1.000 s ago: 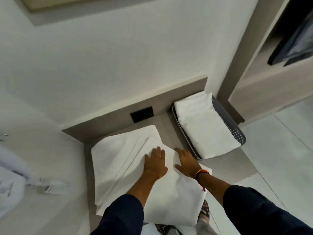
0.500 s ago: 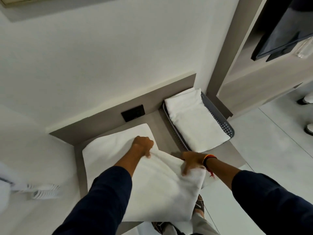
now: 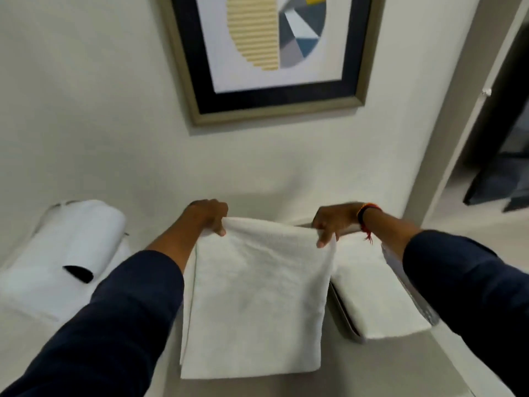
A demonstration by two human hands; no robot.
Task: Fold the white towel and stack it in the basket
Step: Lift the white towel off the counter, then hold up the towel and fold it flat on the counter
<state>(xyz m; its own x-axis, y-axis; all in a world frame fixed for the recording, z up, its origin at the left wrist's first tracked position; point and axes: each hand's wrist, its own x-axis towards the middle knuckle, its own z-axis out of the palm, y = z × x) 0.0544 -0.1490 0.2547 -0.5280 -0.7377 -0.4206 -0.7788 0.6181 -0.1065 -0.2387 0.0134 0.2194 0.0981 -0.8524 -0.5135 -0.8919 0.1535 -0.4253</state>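
White towel point(image 3: 254, 299) held up by its top corners over the grey-beige counter point(image 3: 386, 368)

Left hand point(image 3: 207, 216) pinches the top left corner, right hand point(image 3: 333, 222) pinches the top right; the cloth hangs doubled, its lower edge near the counter. Basket point(image 3: 345, 319) sits just right of it, a folded towel point(image 3: 372, 290) inside. Off-white wall point(image 3: 100, 124) behind carries a framed abstract print point(image 3: 269, 53); white rolled linen point(image 3: 71, 247) at left; dark shelf opening point(image 3: 503, 156) at right

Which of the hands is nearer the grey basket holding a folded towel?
Right. The right hand is above the grey basket's far end; the left hand is farther left.
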